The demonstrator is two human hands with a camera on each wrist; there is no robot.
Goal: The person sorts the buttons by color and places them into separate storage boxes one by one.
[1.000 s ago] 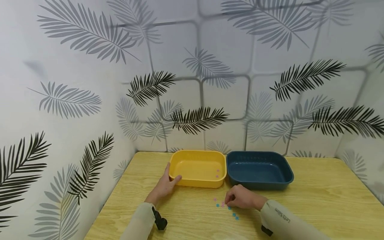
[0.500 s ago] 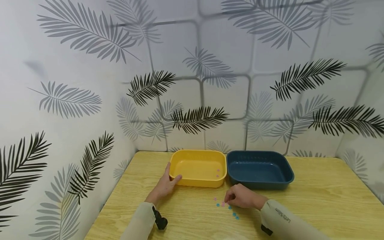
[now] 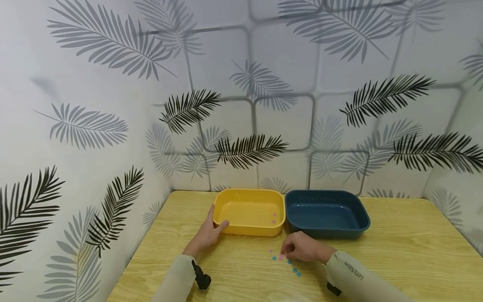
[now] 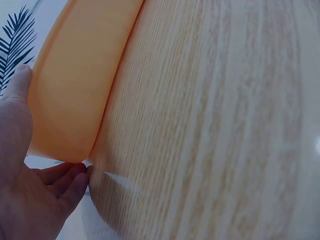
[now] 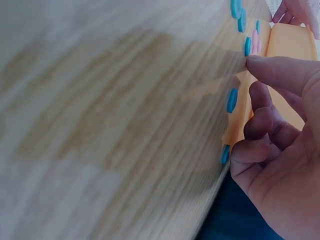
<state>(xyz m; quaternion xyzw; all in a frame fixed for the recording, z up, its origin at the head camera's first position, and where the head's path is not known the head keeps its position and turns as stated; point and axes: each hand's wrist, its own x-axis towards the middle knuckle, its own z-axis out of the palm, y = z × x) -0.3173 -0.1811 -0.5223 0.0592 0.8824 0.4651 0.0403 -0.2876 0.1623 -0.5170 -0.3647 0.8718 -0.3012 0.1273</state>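
My left hand (image 3: 206, 233) grips the left end of the yellow basin (image 3: 241, 230), thumb over the front rim and fingers round the side. My right hand (image 3: 303, 246) is low over the table, fingertips right at a pair of pink buttons (image 3: 281, 256). From the right wrist view, the thumb (image 5: 270, 69) points at these pink buttons (image 5: 255, 41), while other fingers curl below it. The index fingertip is hidden, so I cannot tell whether a button is pinched. Blue buttons (image 3: 294, 270) lie nearby; two more, including one blue button (image 5: 232, 100), sit under the hand.
A dark blue basin (image 3: 327, 233) stands against the yellow one's right side, just behind my right hand. Two pink buttons (image 3: 273, 221) lie inside the yellow basin. Another pink button (image 3: 271, 251) is left of the pair. A leaf-patterned wall (image 3: 234, 117) rises behind the wooden table (image 3: 415, 243).
My right hand's fingertips have shifted slightly left onto the pink buttons and spread a little. My left hand and both basins have stayed in place.
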